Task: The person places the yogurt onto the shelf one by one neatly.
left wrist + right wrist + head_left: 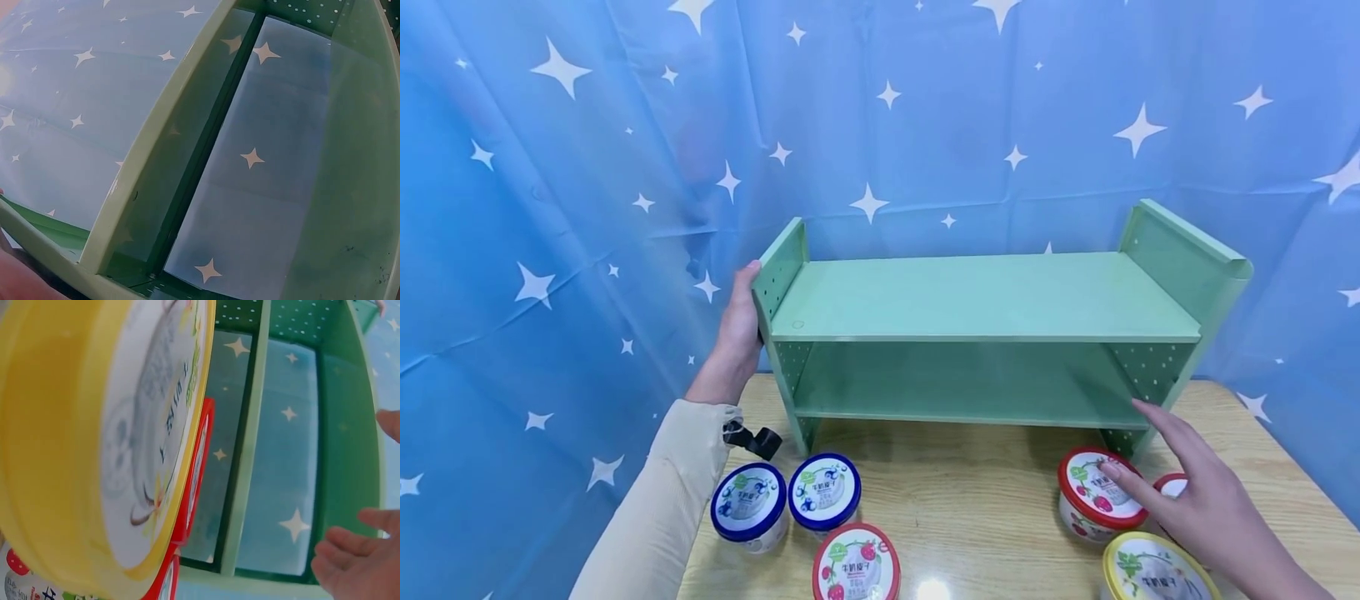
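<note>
A light green two-tier shelf [985, 296] with dotted side panels stands on the wooden table. My left hand [739, 329] holds its left side panel from the outside, near the top; in the left wrist view only part of that hand [25, 275] shows, beside the panel's edge. My right hand [1206, 500] is at the shelf's lower right, fingers spread and holding nothing. Under and beside it stand a red-lidded tub [1101, 492], a second red-lidded tub [1171, 485] partly hidden by the hand, and a yellow-lidded tub [1157, 571]. The yellow lid [150, 437] looms close in the right wrist view.
Two blue-lidded tubs [825, 492] stand at the table's left, below my left forearm. Another red-lidded tub [856, 567] sits at the front, cut off by the frame. A blue curtain [925, 125] with white stars hangs behind the wooden table [970, 500].
</note>
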Motion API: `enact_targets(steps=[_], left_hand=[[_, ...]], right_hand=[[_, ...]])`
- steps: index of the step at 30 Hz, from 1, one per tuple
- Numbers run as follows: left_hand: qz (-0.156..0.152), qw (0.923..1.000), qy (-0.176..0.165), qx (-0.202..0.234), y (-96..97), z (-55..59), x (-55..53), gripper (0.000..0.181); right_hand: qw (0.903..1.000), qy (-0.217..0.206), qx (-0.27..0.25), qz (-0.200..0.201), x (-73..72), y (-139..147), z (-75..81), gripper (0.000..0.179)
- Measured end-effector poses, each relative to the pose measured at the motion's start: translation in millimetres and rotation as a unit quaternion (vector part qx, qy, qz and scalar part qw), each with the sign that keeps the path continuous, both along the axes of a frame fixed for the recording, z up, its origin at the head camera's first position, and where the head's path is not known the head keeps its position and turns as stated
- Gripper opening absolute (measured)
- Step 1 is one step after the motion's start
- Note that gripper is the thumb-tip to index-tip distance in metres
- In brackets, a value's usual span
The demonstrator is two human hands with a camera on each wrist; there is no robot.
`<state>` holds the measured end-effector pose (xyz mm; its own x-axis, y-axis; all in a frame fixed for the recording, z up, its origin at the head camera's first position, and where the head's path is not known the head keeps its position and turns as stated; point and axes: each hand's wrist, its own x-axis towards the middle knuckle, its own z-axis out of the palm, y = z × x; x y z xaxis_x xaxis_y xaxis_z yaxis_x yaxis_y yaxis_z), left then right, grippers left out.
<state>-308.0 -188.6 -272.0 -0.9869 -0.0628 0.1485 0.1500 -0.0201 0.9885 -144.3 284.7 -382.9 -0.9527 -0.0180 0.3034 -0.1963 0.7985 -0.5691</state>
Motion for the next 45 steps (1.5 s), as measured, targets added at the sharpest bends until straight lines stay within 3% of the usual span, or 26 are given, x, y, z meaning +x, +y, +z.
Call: enact_targets(steps=[15, 26, 32, 38, 45], left_hand=[[0.004, 0.9999, 0.009, -0.003, -2.8, -3.0, 2.3, 0.071], [-0.001, 0.9999, 0.011, 0.006, -7.8, -4.0, 1.2, 0.070], [0.000, 0.9999, 0.015, -0.001, -6.0, -4.4, -1.7, 0.073], [-0.004, 0.9999, 0.015, 0.001, -4.3, -4.9, -3.7, 0.070], [-0.001, 0.9997, 0.025, -0.006, -4.0, -2.4, -5.1, 0.066]], right_hand=[[0.9982, -0.023, -0.011, -0.054, 2.0, 10, -5.0, 0.094], [0.9975, -0.041, -0.034, -0.045, 6.9, 17, -13.2, 0.092], [0.9952, -0.061, -0.019, -0.074, 7.3, 25, -14.0, 0.095], [0.9949, -0.050, -0.008, -0.088, 10.5, 41, -25.9, 0.092], [0.9872, -0.083, -0.021, -0.134, 13.6, 56, -34.4, 0.098]])
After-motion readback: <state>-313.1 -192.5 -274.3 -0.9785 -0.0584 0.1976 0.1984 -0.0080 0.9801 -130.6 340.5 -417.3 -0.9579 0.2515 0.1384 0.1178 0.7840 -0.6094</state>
